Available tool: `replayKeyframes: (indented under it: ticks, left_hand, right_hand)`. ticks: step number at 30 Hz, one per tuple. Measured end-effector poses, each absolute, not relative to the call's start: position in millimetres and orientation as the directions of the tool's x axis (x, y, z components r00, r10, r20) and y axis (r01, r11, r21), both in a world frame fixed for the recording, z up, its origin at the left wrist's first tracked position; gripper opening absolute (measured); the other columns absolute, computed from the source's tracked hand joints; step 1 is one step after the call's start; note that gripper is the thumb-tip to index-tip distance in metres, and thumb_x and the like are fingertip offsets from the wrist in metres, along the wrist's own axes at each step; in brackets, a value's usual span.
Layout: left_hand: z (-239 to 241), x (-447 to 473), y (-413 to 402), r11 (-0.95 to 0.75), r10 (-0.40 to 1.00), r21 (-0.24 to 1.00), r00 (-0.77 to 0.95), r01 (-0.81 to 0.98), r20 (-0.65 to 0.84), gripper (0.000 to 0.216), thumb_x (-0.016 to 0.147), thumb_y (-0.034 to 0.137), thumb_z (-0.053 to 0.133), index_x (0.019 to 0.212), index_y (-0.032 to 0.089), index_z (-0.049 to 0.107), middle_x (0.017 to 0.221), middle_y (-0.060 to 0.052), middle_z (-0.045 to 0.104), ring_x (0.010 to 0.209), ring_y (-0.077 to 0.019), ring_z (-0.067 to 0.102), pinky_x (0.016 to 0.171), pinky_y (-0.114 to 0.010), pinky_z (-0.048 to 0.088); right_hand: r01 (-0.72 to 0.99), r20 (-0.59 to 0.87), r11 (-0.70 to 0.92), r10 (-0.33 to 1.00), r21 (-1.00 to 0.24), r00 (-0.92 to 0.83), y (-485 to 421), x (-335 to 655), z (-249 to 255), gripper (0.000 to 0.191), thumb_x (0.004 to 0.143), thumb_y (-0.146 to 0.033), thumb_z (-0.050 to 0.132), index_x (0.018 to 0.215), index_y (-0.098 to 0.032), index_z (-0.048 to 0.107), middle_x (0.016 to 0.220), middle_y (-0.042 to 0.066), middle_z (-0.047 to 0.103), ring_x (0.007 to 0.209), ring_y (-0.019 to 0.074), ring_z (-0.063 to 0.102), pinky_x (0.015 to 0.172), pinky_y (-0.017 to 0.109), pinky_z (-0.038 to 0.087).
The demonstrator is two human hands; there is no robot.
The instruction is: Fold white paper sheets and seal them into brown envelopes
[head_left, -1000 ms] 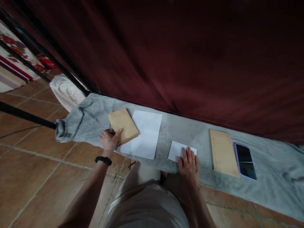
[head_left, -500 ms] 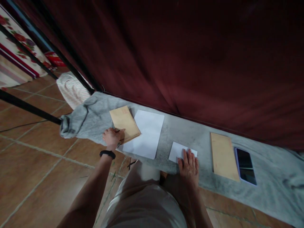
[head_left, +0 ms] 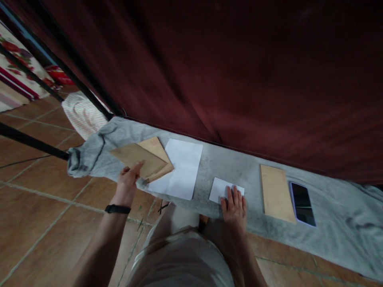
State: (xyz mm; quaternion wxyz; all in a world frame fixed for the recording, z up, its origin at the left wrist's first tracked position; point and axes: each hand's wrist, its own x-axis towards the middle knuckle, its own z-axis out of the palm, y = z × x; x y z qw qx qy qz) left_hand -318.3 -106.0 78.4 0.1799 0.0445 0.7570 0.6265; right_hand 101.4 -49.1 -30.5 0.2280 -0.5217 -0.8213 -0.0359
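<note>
My left hand [head_left: 129, 179] pinches the near edge of a brown envelope [head_left: 136, 156], which is lifted and tilted over a stack of brown envelopes [head_left: 160, 152]. The stack partly overlaps a sheet of white paper [head_left: 187, 169] lying flat beside it. My right hand [head_left: 235, 207] lies with fingers stretched over a small folded white paper [head_left: 218, 189], covering its right part. Farther right another brown envelope [head_left: 277, 193] lies flat, apart from both hands.
A phone [head_left: 303, 203] in a pale purple case lies right of the single envelope. Grey cloth [head_left: 335, 223] covers the long narrow surface. Behind it hangs a dark red curtain [head_left: 239, 99]. Black metal bars [head_left: 32, 141] stand at the left, above the tiled floor [head_left: 44, 223].
My left hand has picked the top envelope off the stack, raising it and swinging it leftward. My right hand stays on the folded paper. The whole view has shifted slightly.
</note>
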Motion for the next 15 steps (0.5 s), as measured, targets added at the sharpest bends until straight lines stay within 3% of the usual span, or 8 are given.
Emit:
replayKeyframes:
  ticks: [4,6,9,12,15]
  left_hand:
    - [92.2,-276.3,-102.3,0.012,0.479,0.925,-0.810,-0.380,-0.339,0.021,0.070,0.031,0.079,0.078,0.018,0.065,0.084,-0.004,0.074,0.080,-0.0179,0.070,0.071,-0.029,0.059]
    - [91.3,-240.2,-99.0,-0.099,0.584,0.856,-0.726,-0.508,-0.363,0.029,0.065,0.029,0.086,0.084,0.018,0.067,0.091,-0.003,0.076,0.081,-0.0167,0.071,0.072,-0.027,0.059]
    - [81.1,-179.5,-95.9,-0.069,0.605,0.819,-0.677,-0.570,-0.419,0.040,0.059,0.035,0.092,0.085,0.019,0.066,0.089,0.000,0.076,0.073,-0.0143,0.071,0.067,-0.025,0.057]
    - [69.4,-128.0,-94.9,-0.006,0.688,0.836,-0.609,-0.549,-0.395,0.044,0.070,0.047,0.085,0.101,0.021,0.067,0.106,-0.005,0.077,0.087,-0.0188,0.074,0.072,-0.029,0.057]
    - [63.1,-93.6,-93.2,0.034,0.734,0.856,-0.569,-0.515,-0.371,0.045,0.078,0.049,0.078,0.114,0.025,0.067,0.121,-0.007,0.074,0.098,-0.0204,0.073,0.076,-0.031,0.057]
  right_hand:
    - [0.871,0.420,0.457,0.836,-0.180,-0.352,-48.3,102.0,-33.6,0.055,0.105,-0.041,0.045,0.154,-0.018,0.043,0.159,0.017,0.042,0.144,0.0329,0.043,0.116,0.055,0.033]
    - [0.870,0.410,0.454,0.843,-0.193,-0.349,-47.4,102.9,-34.4,0.054,0.105,-0.041,0.044,0.153,-0.017,0.044,0.158,0.017,0.043,0.144,0.0326,0.043,0.116,0.056,0.033]
    - [0.848,0.386,0.454,0.860,-0.274,-0.335,-46.3,104.8,-30.3,0.048,0.106,-0.038,0.041,0.148,-0.016,0.050,0.156,0.017,0.047,0.145,0.0312,0.042,0.117,0.057,0.033]
    - [0.750,0.345,0.424,0.897,-0.507,-0.274,-48.7,103.1,-15.3,0.047,0.106,-0.038,0.038,0.142,-0.015,0.057,0.152,0.017,0.051,0.145,0.0300,0.042,0.118,0.057,0.034]
    - [0.488,0.146,0.226,0.970,-0.843,-0.197,-54.3,91.9,6.7,0.051,0.105,-0.047,0.039,0.141,-0.017,0.058,0.145,0.015,0.059,0.136,0.0280,0.053,0.113,0.049,0.045]
